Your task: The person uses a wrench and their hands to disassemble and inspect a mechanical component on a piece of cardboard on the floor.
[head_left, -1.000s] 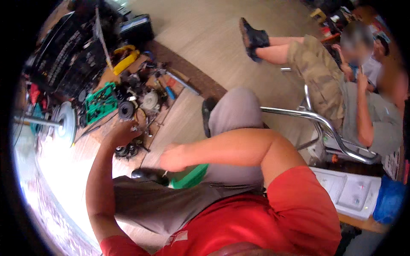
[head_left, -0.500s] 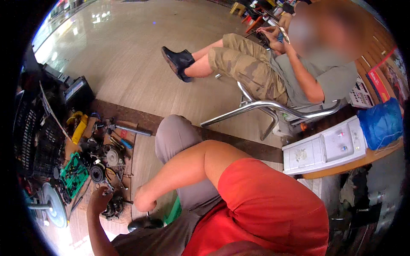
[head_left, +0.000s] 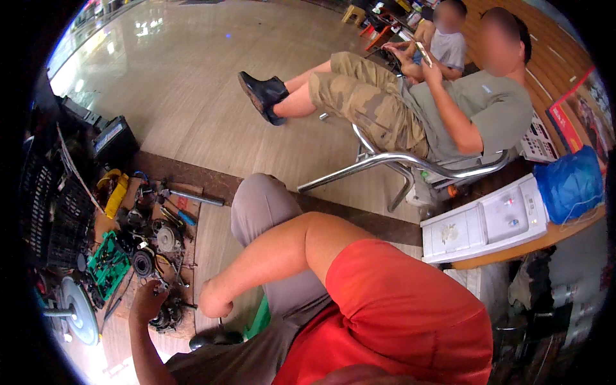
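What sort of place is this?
Probably a repair workshop: loose mechanical parts, a blue-handled tool and a green tray full of small pieces lie close together at floor level.

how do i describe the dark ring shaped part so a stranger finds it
Start from the large black slotted plastic crate at the picture's left edge, then go right past the green plastic tray. Just beyond the person's bare left hand lies the dark, round, ring-shaped part. Its concentric rings and dark colour set it apart from the pale grey round part beyond it.
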The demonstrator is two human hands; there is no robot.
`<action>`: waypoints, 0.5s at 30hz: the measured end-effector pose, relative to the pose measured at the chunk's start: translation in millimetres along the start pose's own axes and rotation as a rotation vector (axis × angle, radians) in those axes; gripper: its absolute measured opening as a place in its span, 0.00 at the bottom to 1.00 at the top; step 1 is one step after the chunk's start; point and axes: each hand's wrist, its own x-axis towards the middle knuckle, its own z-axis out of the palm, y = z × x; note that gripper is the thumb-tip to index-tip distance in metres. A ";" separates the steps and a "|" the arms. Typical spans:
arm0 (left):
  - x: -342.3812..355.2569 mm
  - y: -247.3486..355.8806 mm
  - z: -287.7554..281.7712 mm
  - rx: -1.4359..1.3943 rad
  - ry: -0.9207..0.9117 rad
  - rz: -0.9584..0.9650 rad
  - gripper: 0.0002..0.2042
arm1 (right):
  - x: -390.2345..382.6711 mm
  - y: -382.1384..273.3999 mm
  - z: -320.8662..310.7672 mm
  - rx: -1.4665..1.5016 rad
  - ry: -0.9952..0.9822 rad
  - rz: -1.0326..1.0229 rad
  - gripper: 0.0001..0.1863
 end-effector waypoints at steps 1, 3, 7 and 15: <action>0.3 -2.7 1.3 0.002 0.004 0.013 0.20 | 0.9 -0.4 0.4 0.003 -0.001 0.007 0.12; 4.6 -13.7 6.2 0.005 0.012 0.038 0.19 | 0.2 -1.0 -0.3 0.016 -0.005 0.016 0.12; 9.4 -26.8 14.2 -0.044 0.029 0.070 0.20 | 4.1 0.5 2.2 0.020 -0.044 0.028 0.11; 4.2 -4.2 7.7 -0.043 0.007 0.022 0.18 | 0.4 0.5 3.4 0.014 -0.038 0.054 0.08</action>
